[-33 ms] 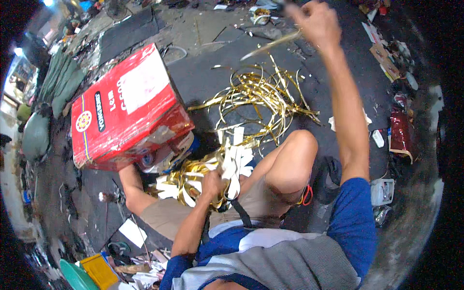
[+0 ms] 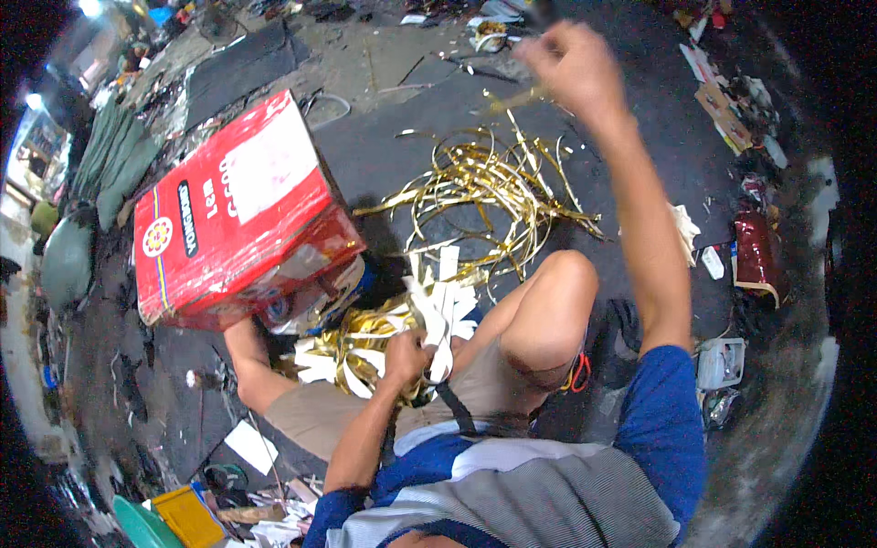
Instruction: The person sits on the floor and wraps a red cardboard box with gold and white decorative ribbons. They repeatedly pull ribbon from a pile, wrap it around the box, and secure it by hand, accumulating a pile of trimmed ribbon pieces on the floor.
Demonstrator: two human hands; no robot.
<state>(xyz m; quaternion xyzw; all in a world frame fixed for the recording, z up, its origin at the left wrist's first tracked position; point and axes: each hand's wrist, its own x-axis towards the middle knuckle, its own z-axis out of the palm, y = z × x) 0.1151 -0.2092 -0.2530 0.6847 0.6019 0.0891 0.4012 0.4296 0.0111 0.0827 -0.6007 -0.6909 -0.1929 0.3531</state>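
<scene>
Gold-strip heaps [image 2: 477,173], two; hands [image 2: 405,358], two.

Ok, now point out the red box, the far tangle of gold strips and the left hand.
Red box [image 2: 248,239]: head view, on its printed red face.
Far tangle of gold strips [image 2: 477,173]: head view, on its dense upper part.
Left hand [image 2: 406,357]: head view, on the back of the hand.
</scene>
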